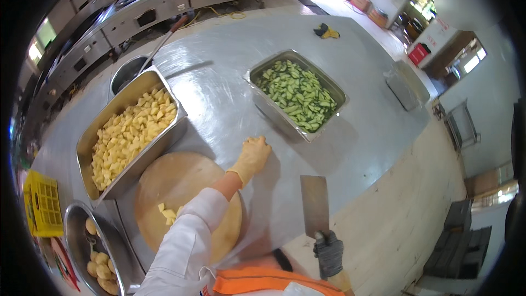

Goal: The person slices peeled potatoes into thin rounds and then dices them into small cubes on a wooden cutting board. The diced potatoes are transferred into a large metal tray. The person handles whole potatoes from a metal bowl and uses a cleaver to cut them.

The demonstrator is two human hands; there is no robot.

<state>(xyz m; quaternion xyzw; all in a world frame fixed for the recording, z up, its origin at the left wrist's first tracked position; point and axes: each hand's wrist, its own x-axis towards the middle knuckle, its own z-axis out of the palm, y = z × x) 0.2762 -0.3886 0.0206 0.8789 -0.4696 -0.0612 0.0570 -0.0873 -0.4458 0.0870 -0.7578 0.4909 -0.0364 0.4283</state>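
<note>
My left hand [254,155], in a pale yellow glove, is over the steel table just right of the round cutting board [185,181]; its fingers are curled, and whether it holds something small is hidden. My right hand [330,253], in a grey knit glove, grips a cleaver [315,203] by its handle, the broad blade pointing away from me. A few cut potato pieces [167,213] lie on the board, partly behind my left sleeve. A deep steel pan [176,119] of potato chunks [131,131] stands beyond the board. Sliced green vegetable pieces [298,94] fill another steel pan [263,100].
At lower left are a steel bowl [72,230] with peeled potatoes [100,265] and a yellow crate [43,205]. A pot [123,76] with a long-handled utensil [158,49] stands behind the potato pan. A yellow-and-black glove [327,31] and a clear container [404,86] lie farther off.
</note>
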